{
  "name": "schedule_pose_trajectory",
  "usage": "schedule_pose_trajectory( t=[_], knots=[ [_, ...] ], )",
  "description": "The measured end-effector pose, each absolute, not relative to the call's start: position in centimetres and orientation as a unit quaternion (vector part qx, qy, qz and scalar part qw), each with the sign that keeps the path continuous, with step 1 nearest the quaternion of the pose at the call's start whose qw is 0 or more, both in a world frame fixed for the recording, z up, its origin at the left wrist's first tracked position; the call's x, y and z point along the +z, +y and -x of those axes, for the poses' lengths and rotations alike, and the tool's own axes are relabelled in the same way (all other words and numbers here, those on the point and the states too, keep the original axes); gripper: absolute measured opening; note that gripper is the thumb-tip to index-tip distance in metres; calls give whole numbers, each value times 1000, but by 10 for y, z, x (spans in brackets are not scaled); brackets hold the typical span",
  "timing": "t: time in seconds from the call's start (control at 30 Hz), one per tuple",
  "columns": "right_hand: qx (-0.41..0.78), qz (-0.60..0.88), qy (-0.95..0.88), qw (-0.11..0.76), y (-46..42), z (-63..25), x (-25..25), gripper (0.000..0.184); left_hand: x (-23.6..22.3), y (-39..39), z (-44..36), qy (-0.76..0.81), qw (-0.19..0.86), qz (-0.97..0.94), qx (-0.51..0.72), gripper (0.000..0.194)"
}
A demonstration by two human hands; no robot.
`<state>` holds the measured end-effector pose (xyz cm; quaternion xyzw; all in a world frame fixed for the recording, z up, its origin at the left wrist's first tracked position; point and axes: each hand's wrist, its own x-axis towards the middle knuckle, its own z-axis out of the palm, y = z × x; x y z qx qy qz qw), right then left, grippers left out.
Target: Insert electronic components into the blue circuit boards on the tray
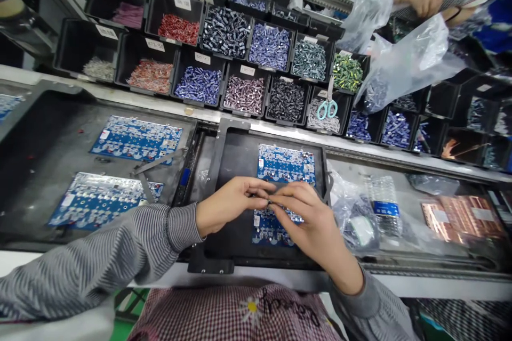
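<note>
My left hand (230,205) and my right hand (308,226) meet over a blue printed circuit board (286,165), and their fingertips pinch a tiny dark electronic component (270,203). The component is mostly hidden by my fingers, so its exact type cannot be made out. The board lies in a black fixture tray (228,256), and my hands cover its middle. Both hands are just above the board, and I cannot tell whether they touch it.
Black bins of sorted electronic components (226,32) line the back. Turquoise-handled scissors (327,109) rest in one bin. Two more blue boards (136,138) lie left in a dark tray. A water bottle (386,205) and copper-coloured sheets (464,217) lie right. A co-worker's hand (426,2) is near plastic bags.
</note>
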<state>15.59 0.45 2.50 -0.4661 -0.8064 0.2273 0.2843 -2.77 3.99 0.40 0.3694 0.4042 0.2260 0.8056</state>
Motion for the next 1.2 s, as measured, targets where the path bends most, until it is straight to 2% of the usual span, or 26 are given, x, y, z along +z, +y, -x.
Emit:
schedule_pose_trajectory(
  t=[0.1, 0.2, 0.33, 0.5, 0.93, 1.2],
  knots=[
    [227, 457, -811, 286, 31, -154, 18, 15, 4, 39, 29, 406, 827, -292, 258, 29],
    [190, 481, -809, 280, 59, -152, 1, 12, 2, 40, 30, 403, 849, -245, 240, 24],
    [191, 480, -821, 242, 79, -148, -18, 12, 1, 42, 32, 415, 849, -244, 216, 19],
    [193, 476, -825, 236, 78, -147, -19, 12, 1, 45, 32, 411, 850, -247, 218, 14],
    [170, 441, -848, 241, 78, -146, -22, 12, 1, 44, 29, 426, 829, -195, 306, 17],
    [165, 470, -837, 229, 76, -145, -21, 13, 0, 44, 28, 441, 821, -190, 309, 19]
  ],
)
